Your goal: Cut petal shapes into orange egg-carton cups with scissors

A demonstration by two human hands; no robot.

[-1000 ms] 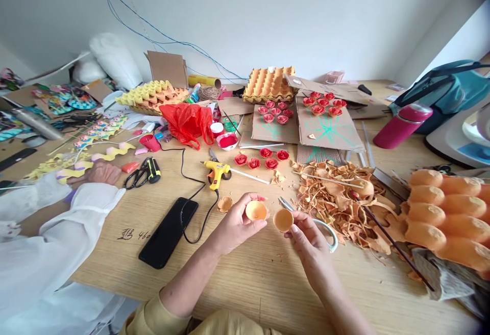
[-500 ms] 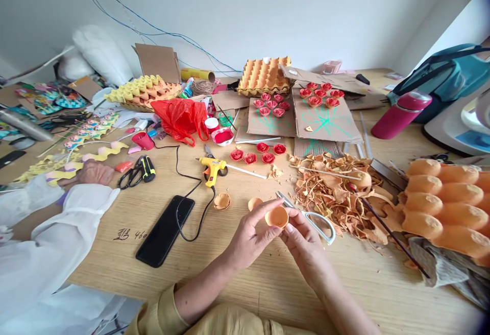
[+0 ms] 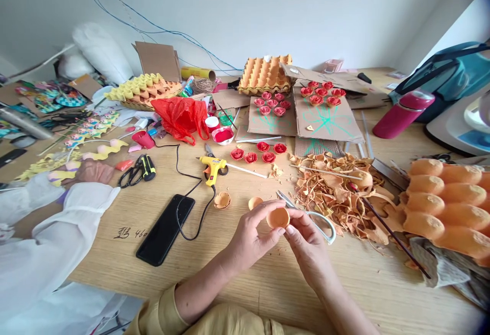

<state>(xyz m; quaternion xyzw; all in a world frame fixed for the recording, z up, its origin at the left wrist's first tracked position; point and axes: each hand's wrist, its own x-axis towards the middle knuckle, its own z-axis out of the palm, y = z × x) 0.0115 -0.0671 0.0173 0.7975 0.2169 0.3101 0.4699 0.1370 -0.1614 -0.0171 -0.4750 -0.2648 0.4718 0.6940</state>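
Note:
Between both hands I hold a small orange egg-carton cup (image 3: 278,217) above the table. My left hand (image 3: 250,233) pinches its left side, thumb at the front and index finger along the rim. My right hand (image 3: 308,238) grips the right side with thumb and fingertips. Just behind the hands lies another loose cup (image 3: 255,202), partly hidden by my left fingers. A nested cup flower, unpainted (image 3: 222,200), sits to the left. White-handled scissors (image 3: 323,225) lie partly behind my right hand. A yellow glue gun (image 3: 212,167) rests on its side farther back.
A pile of carton scraps (image 3: 333,192) and an orange egg tray (image 3: 440,197) lie at right. Red-painted flowers (image 3: 268,157) stand beyond, others on cardboard (image 3: 325,120). A black phone (image 3: 164,230) lies left under a cord. A co-worker's hand (image 3: 95,171) rests at far left.
Almost nothing differs. The cup in my hands has turned or shifted very slightly, and the whole view has moved a little.

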